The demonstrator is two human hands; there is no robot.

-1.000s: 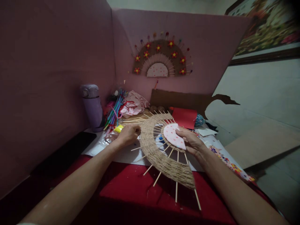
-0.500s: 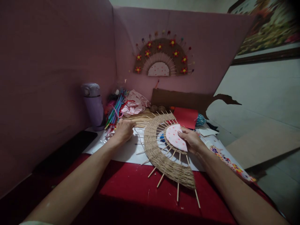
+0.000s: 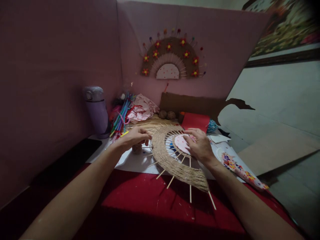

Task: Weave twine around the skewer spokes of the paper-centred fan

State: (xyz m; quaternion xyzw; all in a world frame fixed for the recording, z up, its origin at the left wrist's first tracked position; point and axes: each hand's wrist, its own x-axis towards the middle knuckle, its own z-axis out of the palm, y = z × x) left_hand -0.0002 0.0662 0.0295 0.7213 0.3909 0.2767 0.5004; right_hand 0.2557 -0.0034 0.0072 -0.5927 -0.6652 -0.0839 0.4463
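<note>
A half-round woven twine fan on thin sticks lies tilted over the table, its stick ends poking out around the rim. At its centre is a pink dotted half-circle. My left hand is closed in a pinch beside the fan's outer left edge, on a thin strand of twine. Under that hand stands a small brown roll, partly covered. Over the right part of the half-circle lies my right hand, fingers stretched and thumb apart, touching it from above.
A purple bottle and a dark phone-like slab are at left. Behind lie pipe cleaners, pink cloth, sticks, twine balls and red sheet. A finished fan hangs on the pink board.
My right hand has moved from gripping the half-circle's right edge to lying over it. The fan has settled flatter. My left hand has shifted right, closer to the fan's edge.
</note>
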